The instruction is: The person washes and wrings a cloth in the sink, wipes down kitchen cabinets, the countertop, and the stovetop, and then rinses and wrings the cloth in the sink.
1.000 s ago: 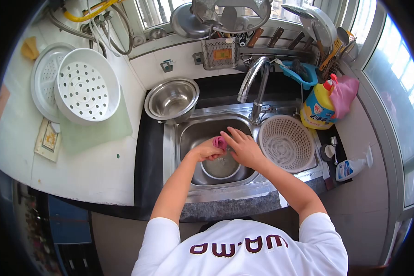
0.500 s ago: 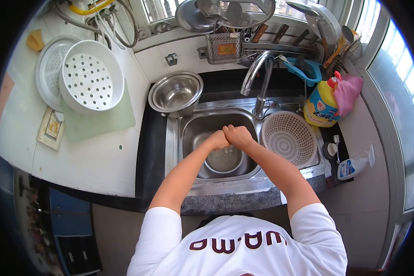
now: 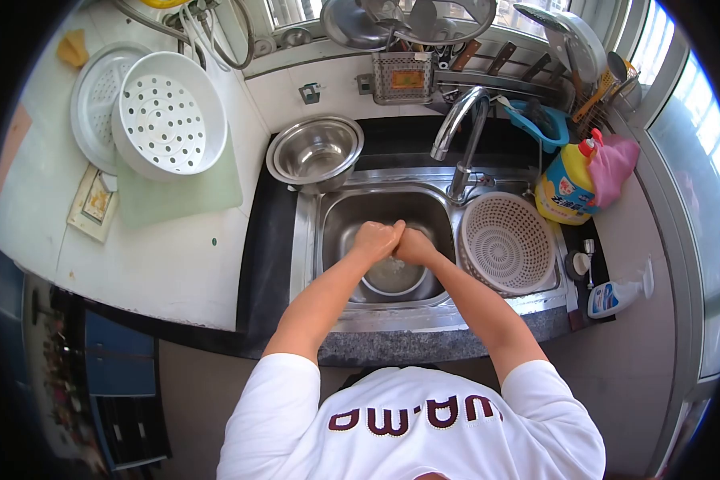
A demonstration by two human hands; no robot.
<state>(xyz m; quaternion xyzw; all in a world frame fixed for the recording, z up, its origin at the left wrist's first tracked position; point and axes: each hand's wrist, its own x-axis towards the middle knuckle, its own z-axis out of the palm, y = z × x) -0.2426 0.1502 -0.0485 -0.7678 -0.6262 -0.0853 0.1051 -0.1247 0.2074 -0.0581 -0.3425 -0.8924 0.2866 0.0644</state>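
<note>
My left hand and my right hand meet over the steel sink basin. Both are closed, with fingers curled and the knuckles pressed against each other. Anything gripped between them is hidden. Just under them, in the basin, sits a round bowl with what looks like water and some pale bits inside. The chrome faucet arches behind the basin, its spout to the right of my hands.
Nested steel bowls stand at the basin's back left corner. A plastic colander fills the right side. Beyond it are a yellow bottle and a spray bottle. A white steamer basket rests on the left counter.
My joined hands have turned: the left is now slightly higher and the right lower than before. They remain closed above the bowl. The whole view has shifted slightly.
</note>
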